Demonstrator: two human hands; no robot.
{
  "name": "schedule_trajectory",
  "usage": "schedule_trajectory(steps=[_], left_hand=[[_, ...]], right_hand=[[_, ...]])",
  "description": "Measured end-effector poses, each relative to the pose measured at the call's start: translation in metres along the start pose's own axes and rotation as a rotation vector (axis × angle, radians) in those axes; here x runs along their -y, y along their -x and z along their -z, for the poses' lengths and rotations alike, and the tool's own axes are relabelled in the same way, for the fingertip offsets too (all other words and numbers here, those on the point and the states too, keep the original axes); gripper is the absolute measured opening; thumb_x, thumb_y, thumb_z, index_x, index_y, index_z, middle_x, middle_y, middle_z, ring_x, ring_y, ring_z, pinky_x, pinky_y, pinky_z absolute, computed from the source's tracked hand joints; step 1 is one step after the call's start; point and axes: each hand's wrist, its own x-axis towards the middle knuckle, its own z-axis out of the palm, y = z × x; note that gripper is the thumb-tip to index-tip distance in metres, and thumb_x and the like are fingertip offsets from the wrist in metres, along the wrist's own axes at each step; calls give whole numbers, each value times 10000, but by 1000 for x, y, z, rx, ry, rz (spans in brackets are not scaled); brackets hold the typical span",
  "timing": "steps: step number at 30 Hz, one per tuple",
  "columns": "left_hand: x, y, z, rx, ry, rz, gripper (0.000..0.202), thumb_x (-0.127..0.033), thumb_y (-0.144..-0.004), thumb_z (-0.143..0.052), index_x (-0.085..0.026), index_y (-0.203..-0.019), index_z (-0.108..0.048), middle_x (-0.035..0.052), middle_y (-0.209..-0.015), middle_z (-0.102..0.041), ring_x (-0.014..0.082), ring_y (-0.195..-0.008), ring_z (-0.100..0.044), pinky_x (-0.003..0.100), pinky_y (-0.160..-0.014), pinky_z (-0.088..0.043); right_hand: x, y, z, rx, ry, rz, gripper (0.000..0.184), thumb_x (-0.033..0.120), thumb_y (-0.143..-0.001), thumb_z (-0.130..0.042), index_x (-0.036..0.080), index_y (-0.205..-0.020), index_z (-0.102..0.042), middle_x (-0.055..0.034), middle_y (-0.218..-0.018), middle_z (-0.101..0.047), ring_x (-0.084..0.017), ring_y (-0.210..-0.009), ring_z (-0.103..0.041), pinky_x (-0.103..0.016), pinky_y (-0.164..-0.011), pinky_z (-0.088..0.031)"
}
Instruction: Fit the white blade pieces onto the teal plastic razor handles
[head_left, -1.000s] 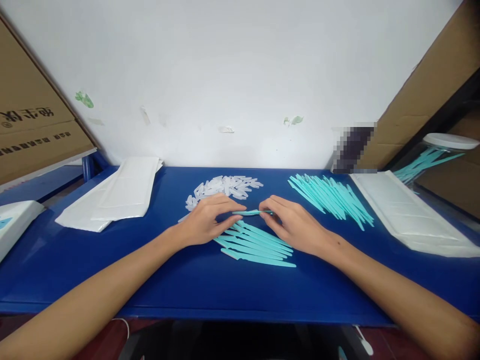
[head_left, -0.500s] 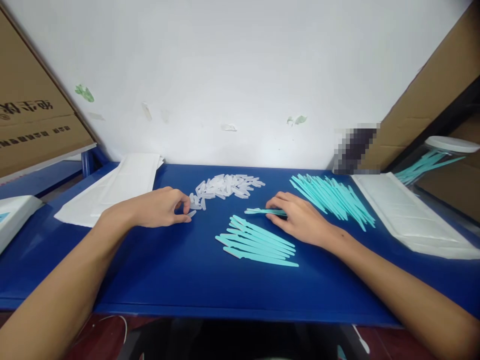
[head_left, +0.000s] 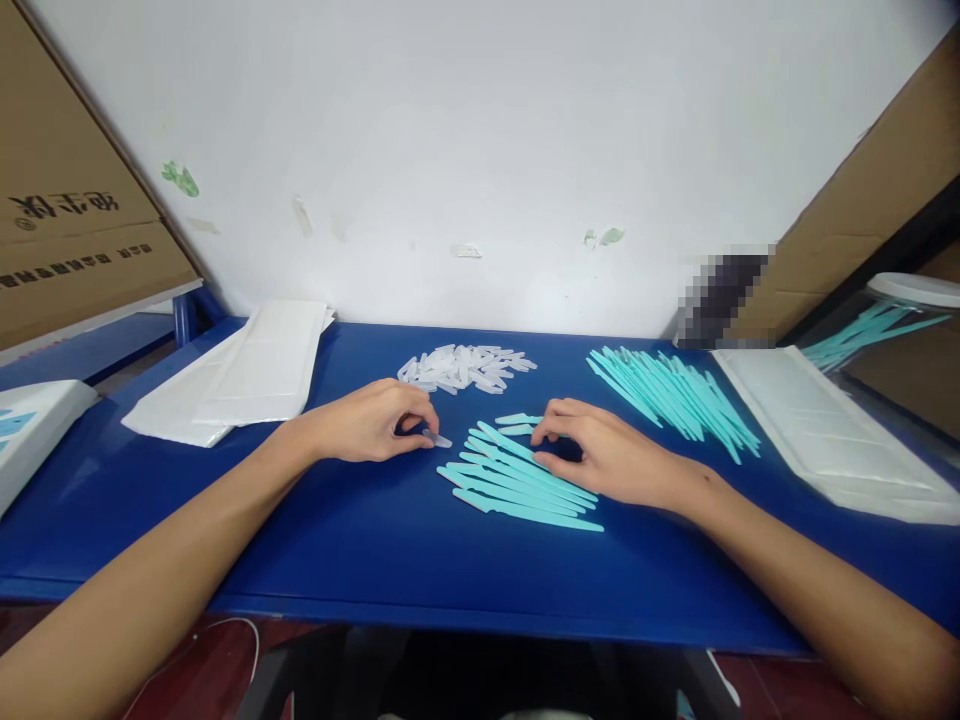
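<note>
My left hand pinches a small clear plastic blade cap between thumb and fingertips, just in front of a pile of similar caps. Teal eyebrow razors lie fanned out at the table's middle, heads to the left. Over the far side of this fan, my right hand has its thumb and index finger closed about the handle of the topmost razor. Just behind it lie two more razors, partly hidden by that hand. A larger heap of teal razors is at the back right.
White padded envelopes lie at the back left, with another envelope on the right. A lidded clear jar holding teal razors stands at far right. Cardboard boxes flank the blue table; a white wall rises behind.
My left hand has moved right, away from the cap pile, with a cap in its fingers. My right hand has come nearer, and one more razor lies at the fan's far side.
</note>
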Motion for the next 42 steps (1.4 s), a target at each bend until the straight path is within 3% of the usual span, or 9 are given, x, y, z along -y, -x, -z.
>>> schedule_trajectory(steps=[7, 11, 13, 16, 18, 22, 26, 33, 42], left_hand=[[-4, -4, -8, -60, 33, -9, 167, -345, -932, -620, -223, -915, -733, 32, -932, -715, 158, -795, -651, 253, -716, -468], [-5, -3, -7, -48, -22, -1, 160, -320, -932, -611, -215, -903, -729, 20, -895, -723, 142, -736, -642, 236, -666, -455], [-5, -3, -10, -94, -9, 6, 207, -313, -953, -571, -216, -1067, -714, 17, -872, -710, 123, -662, -604, 227, -614, -439], [-6, -5, -19, -213, 28, -4, 430, -288, -1001, -461, -224, -1423, -510, 27, -901, -667, 122, -660, -559, 229, -600, -435], [-9, -7, -25, -278, 68, -13, 456, -273, -1016, -423, -232, -1470, -448, 36, -926, -645, 132, -708, -552, 240, -630, -451], [-19, -15, -36, -434, 330, 93, 284, -332, -980, -540, -199, -1226, -590, 37, -905, -662, 132, -742, -597, 240, -643, -496], [-25, -21, -41, -489, 549, 200, 234, -389, -890, -683, -171, -944, -616, 62, -909, -716, 153, -772, -664, 260, -661, -536], [-17, -23, -41, -529, 650, 276, 263, -389, -802, -777, -151, -858, -679, 72, -887, -718, 160, -780, -658, 271, -671, -540], [-24, -22, -39, -556, 640, 247, 248, -380, -768, -809, -153, -819, -724, 68, -822, -724, 163, -726, -655, 276, -647, -542]], right_hand=[[4, 0, 1, 50, -31, -53, 168, 303, -940, -502, 207, -837, -593, -17, -791, -553, -140, -649, -483, -274, -588, -366], [6, 0, 1, 75, 9, -80, 266, 433, -969, -478, 216, -859, -588, 16, -659, -507, -160, -650, -493, -292, -642, -375], [6, 1, 1, 91, -15, -100, 294, 471, -966, -480, 218, -865, -589, 27, -612, -491, -163, -639, -496, -285, -631, -375], [5, 1, 1, 111, -96, -122, 279, 452, -965, -487, 207, -897, -603, 38, -587, -500, -138, -550, -465, -255, -539, -345], [5, 1, 0, 114, -119, -134, 263, 422, -966, -497, 194, -953, -625, 48, -556, -492, -121, -476, -430, -248, -484, -316], [4, 1, 0, 108, -78, -130, 235, 372, -967, -516, 188, -1018, -652, 39, -575, -512, -116, -452, -442, -248, -457, -311], [0, 0, -2, -12, 48, -31, 176, 335, -957, -533, 205, -926, -649, -34, -846, -595, -121, -558, -502, -269, -514, -361], [-2, -1, -5, -178, 45, 11, 162, 298, -1006, -444, 207, -948, -565, -50, -898, -633, -169, -728, -583, -291, -626, -417], [0, -1, -4, -147, 69, 20, 163, 303, -1031, -389, 221, -987, -522, -26, -816, -658, -159, -611, -557, -282, -558, -355]])
